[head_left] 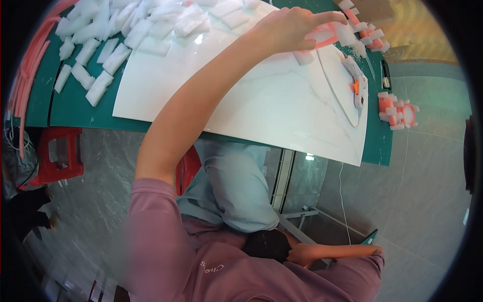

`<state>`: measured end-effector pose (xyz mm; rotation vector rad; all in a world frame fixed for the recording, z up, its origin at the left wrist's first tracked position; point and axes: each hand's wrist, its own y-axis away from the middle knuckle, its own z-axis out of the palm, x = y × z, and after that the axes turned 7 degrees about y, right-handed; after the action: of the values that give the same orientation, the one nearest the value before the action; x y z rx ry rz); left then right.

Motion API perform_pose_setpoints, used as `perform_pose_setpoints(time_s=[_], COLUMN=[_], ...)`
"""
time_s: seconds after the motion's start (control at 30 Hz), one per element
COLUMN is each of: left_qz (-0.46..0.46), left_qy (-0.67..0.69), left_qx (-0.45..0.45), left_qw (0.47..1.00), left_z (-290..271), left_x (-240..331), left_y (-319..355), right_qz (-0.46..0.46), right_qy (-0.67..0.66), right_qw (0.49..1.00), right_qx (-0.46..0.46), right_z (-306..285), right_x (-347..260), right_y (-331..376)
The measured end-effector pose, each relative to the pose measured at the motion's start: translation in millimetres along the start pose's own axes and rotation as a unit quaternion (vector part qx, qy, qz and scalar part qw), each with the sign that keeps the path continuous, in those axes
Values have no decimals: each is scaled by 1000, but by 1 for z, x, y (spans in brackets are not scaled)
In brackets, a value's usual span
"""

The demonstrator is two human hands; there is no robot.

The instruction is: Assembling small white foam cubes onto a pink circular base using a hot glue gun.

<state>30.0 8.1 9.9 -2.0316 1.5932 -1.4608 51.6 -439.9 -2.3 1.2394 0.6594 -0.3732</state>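
Observation:
My left arm reaches across the table to the upper right. There my left hand [289,31] has its fingers closed around a pink foam ring [328,36], the index finger stretched along its top. White foam blocks [304,58] sit against the ring, one at its lower edge. A white glue gun [356,90] with an orange trigger lies to the right of that hand, its cable looping over the white board. Down at my lap, my right hand [302,254] is curled beside a dark rounded thing [266,246]; what its fingers hold, if anything, is hidden.
The white marbled board [282,121] covers much of the green table [80,110]. Loose white foam pieces [95,65] are heaped at the far left, beside long pink foam tubes [29,75]. A pink ring with white blocks [400,110] is at the right edge. A red stool [59,156] stands below left.

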Motion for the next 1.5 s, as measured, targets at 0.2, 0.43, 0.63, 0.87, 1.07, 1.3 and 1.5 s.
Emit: perform_pose_setpoints(time_s=[0.2, 0.43, 0.63, 0.87, 1.07, 1.3, 1.5], left_qz=[12, -62, -59, -44, -40, -66, -64], left_qy=[21, 24, 42, 40, 25, 24, 5], left_qx=[28, -42, -28, -21, -31, -50, -27], left_qw=[999, 997, 997, 998, 998, 996, 998], left_z=[-7, -12, -13, -16, -14, -11, -26], left_x=[3, 17, 17, 16, 17, 21, 16], left_y=[0, 2, 2, 4, 1, 1, 12], right_qz=[9, -92, -137, -231, -219, -246, -139], right_qy=[45, 90, 289, 480, 401, 403, 288], right_qw=[999, 990, 587, 197, 246, 214, 371], right_qx=[-22, 61, 744, 823, 855, 855, 872], right_z=[-3, -76, -181, -212, -195, -185, -183], right_x=[27, 39, -37, -79, -81, -72, -81], right_y=[-6, 22, 155, 180, 192, 202, 217])
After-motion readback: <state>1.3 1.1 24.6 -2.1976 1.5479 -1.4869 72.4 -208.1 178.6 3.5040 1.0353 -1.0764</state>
